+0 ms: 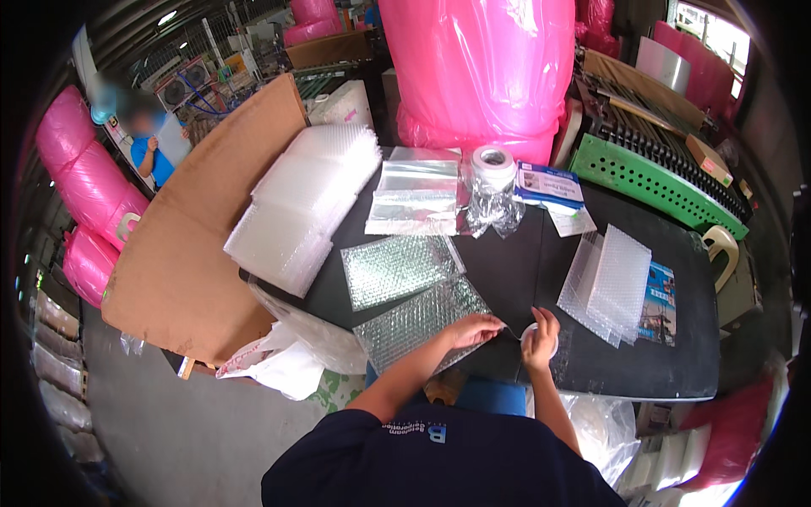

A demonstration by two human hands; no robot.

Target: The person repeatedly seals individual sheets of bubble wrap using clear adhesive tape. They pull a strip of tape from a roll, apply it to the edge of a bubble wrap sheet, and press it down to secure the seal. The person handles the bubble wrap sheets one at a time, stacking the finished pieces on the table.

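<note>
My right hand is closed round a small white roll of tape at the near edge of the black table. The fingers of my left hand are pinched together on what looks like the loose end of the tape, and a thin strip runs between the hands. Under my left hand lies a silvery bubble wrap sheet. A second bubble wrap sheet lies just beyond, the two overlapping slightly. To the right of my right hand rest clear bubble wrap pouches, partly covering a blue printed booklet.
A stack of bubble wrap stands at the left, beside a large cardboard sheet. Clear plastic bags, white rolls and a blue-and-white packet lie far back. Behind rise pink wrapped rolls and a green rack. Another person stands far left.
</note>
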